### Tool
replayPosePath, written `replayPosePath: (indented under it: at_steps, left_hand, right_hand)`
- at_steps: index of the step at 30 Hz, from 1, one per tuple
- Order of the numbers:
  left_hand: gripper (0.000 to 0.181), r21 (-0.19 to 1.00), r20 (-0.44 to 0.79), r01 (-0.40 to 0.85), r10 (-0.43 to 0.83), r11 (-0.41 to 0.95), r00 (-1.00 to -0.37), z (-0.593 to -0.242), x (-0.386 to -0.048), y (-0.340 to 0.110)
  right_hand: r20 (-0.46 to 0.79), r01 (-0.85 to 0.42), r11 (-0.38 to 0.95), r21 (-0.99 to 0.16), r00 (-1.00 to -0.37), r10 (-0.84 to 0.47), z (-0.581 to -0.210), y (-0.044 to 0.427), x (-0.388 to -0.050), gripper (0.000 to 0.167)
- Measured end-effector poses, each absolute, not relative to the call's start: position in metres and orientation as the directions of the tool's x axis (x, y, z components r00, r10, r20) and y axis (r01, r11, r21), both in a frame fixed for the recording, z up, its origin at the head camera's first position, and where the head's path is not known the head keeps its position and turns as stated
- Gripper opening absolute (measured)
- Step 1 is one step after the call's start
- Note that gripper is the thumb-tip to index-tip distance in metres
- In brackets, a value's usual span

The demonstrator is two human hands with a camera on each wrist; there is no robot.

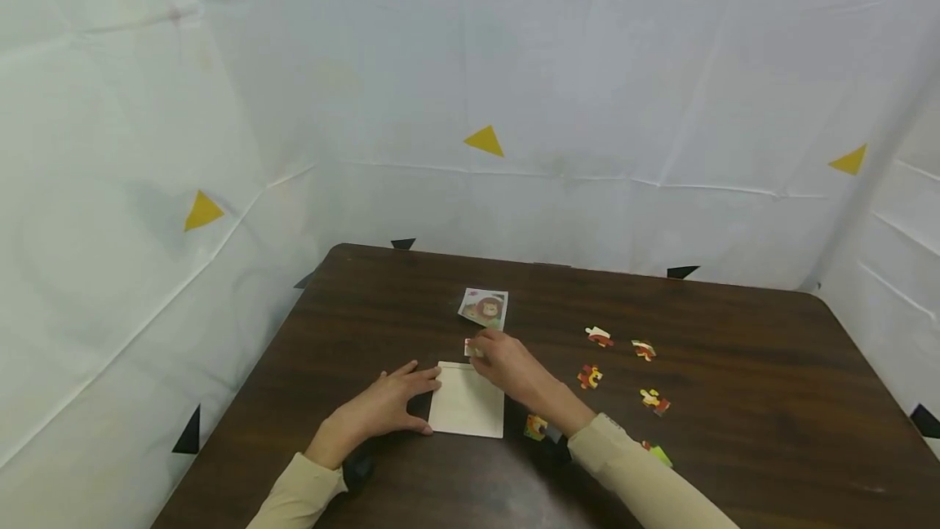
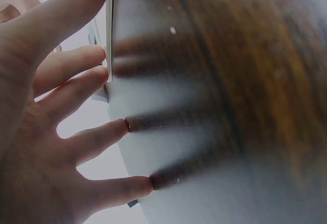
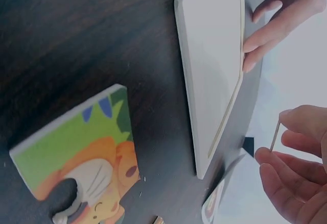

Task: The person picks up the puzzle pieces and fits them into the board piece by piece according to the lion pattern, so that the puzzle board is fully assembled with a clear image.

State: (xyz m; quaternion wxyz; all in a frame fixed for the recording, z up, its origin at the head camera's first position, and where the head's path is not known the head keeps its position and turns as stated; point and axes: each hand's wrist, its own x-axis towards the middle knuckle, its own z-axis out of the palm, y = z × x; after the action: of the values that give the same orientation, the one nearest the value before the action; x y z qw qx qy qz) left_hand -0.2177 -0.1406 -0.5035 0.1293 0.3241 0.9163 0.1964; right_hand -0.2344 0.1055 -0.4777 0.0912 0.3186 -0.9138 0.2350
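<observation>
Pale puzzle piece (image 1: 467, 348) sits partly hidden by the pinching right hand (image 1: 514, 366).

Loads of room's left on the dark brown wood-grain table (image 1: 382, 308) beyond the left hand (image 1: 385, 405). The pale square board (image 1: 466, 411) is blocked at its left by that hand, far right corner by the right hand (image 1: 517, 367); further right, it's kinda cluttered by colourful jigsaw pieces (image 1: 590, 376).

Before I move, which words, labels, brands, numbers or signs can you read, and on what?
None readable.
Picture card: a drawing; any print is too small to read.
Loose puzzle pieces: pictures only, no lettering I can make out.
Piece in the right grip: too small to read.
Pale board: no marking visible.
Yellow triangles: no writing visible.
</observation>
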Motion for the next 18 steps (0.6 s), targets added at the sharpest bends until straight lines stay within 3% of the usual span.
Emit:
replayPosePath:
  at_steps: [7,18]
  left_hand:
    - [0.070,0.449,-0.088,0.555,0.652,0.701,-0.753,-0.5010,-0.2203,-0.1410]
    - [0.069,0.452,-0.101,0.545,0.647,0.706,-0.755,-0.5013,-0.2206,-0.1418]
  right_hand:
    - [0.356,-0.672,0.664,-0.328,-0.739,-0.572,-0.4757,0.1027,-0.2353,0.020]
    - [0.344,-0.675,0.669,-0.311,-0.736,-0.583,-0.4782,0.0967,-0.2327,0.023]
